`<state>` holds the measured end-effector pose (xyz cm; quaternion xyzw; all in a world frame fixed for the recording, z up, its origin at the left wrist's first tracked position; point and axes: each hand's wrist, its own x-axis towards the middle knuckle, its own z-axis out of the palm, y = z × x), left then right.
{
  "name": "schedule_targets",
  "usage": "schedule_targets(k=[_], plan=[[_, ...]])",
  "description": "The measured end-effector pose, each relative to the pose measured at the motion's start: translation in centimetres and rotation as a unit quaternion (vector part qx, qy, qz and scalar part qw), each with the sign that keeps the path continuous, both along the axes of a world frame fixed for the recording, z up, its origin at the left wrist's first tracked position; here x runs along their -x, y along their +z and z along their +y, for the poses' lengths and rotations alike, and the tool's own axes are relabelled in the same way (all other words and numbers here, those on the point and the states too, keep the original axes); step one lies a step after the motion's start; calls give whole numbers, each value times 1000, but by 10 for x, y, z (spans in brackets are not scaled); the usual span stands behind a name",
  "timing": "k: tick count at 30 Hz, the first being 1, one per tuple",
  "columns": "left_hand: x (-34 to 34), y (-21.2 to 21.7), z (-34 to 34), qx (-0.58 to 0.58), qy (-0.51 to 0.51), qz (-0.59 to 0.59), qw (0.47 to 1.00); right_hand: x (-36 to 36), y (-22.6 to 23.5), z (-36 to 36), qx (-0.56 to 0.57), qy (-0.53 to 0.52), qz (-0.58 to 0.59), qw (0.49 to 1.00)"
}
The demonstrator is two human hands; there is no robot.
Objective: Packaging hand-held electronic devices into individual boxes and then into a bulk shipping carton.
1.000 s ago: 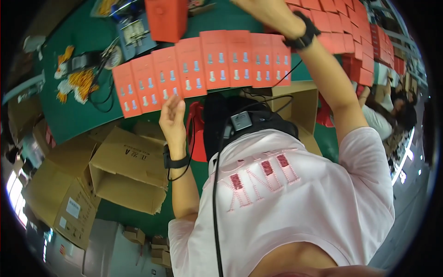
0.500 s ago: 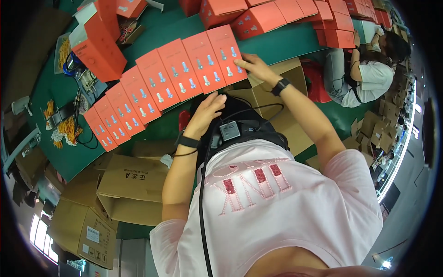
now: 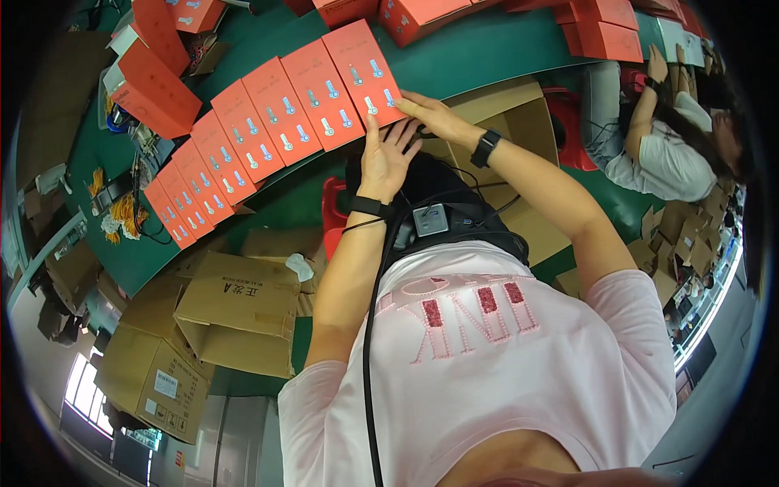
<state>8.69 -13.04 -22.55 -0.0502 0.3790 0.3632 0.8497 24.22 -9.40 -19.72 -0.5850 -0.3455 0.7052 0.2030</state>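
Several red boxes (image 3: pixel 303 97) printed with small blue and white thermometer-like pictures stand in a slanted, overlapping row along the table's near edge. At the row's right end, my right hand (image 3: pixel 434 120) touches the lower right corner of the last red box (image 3: pixel 363 69) with its fingertips, fingers stretched out. My left hand (image 3: pixel 386 162) is just below that box, palm turned up and fingers spread. Its thumb tip reaches the box's bottom edge, and I see nothing held in it.
More red boxes (image 3: pixel 422 18) line the green table's (image 3: pixel 479 61) far side. A standing red box (image 3: pixel 158 93), tools and yellow cords (image 3: pixel 130 217) lie left. Open cartons (image 3: pixel 235 312) stand below the table. A co-worker (image 3: pixel 661 138) sits at right.
The right end of the row has shifted left, with my right hand at its corner. My left hand has moved up to the last box and turned palm up with fingers spread.
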Motion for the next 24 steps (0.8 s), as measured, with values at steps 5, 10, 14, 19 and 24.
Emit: schedule_targets(k=[5,10,14,19,24], plan=[[-15,4,-3,10,-17,84,996,-2,-11,-10,-103,20,-10,994],[1,13,-10,14,5,185,983,-11,-17,-37,-112,13,-33,993],[-12,2,-14,9,15,202,979,-25,-31,-38,-126,-1,-34,991],[-39,2,-20,-42,-13,160,986,-55,-35,-35,-99,-7,-24,995],[-31,34,-13,-70,-120,225,964,-55,28,-24,-200,-21,-33,979]])
